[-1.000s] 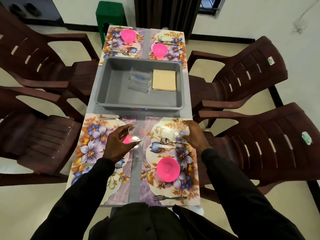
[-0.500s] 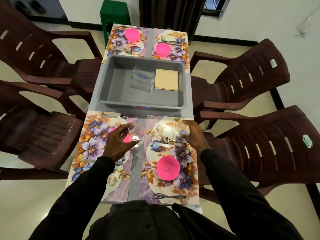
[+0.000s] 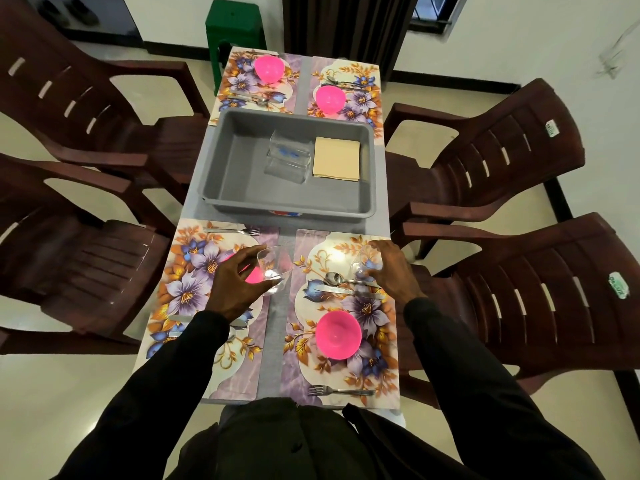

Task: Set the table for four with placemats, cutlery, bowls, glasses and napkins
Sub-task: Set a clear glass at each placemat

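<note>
The left hand (image 3: 239, 287) curls its fingers and thumb round a clear glass (image 3: 275, 268), held tilted over the right edge of the near-left placemat (image 3: 194, 289), just right of a pink bowl (image 3: 254, 276) that the hand partly hides. The right hand (image 3: 391, 271) grips a second glass (image 3: 363, 268) at the far right of the near-right placemat (image 3: 346, 368), beside the spoon (image 3: 334, 278) and knife (image 3: 332, 289). Farther off, the grey tub (image 3: 242, 174) holds two more glasses (image 3: 289, 157) and folded napkins (image 3: 336, 159).
</note>
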Motion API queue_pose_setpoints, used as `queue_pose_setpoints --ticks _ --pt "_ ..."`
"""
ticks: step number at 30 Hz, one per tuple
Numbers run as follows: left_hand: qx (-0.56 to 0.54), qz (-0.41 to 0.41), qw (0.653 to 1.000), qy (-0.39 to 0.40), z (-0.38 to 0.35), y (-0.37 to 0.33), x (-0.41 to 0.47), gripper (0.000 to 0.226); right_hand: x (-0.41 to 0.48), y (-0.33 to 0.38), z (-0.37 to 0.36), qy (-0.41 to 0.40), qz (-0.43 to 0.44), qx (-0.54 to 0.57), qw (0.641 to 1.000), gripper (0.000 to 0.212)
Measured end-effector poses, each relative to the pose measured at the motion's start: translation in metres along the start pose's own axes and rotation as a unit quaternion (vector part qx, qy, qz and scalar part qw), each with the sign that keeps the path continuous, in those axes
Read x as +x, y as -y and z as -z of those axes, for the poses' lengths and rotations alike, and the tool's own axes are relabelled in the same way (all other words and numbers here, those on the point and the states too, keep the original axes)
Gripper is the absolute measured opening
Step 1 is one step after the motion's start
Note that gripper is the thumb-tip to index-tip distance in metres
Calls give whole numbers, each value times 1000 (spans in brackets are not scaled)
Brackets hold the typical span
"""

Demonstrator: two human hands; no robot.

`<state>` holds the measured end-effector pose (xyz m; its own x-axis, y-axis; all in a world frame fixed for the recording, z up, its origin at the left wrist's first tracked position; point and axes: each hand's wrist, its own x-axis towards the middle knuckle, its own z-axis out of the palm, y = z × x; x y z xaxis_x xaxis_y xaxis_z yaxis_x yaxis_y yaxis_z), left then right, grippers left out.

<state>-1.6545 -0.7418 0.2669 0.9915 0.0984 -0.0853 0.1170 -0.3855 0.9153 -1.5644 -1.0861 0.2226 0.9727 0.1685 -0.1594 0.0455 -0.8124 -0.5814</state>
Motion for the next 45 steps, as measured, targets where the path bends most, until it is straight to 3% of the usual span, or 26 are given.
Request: queue_pose_setpoints --ticks 12,20,29,34,45 --pt "-21 10 999 -22 13 -2 -9 68 -4 7 4 -8 27 -40 999 79" --pt "-26 14 998 -63 42 -3 -28 74 -5 35 7 -76 87 5 993 60" --pt "-39 41 993 -106 88 6 -66 71 -8 84 -30 -40 120 67 990 38" --pt "-34 59 993 -101 115 27 -90 67 -16 106 -55 -12 126 75 989 33" --pt "11 88 996 -11 164 94 -128 69 -58 161 -95 11 114 69 991 31"
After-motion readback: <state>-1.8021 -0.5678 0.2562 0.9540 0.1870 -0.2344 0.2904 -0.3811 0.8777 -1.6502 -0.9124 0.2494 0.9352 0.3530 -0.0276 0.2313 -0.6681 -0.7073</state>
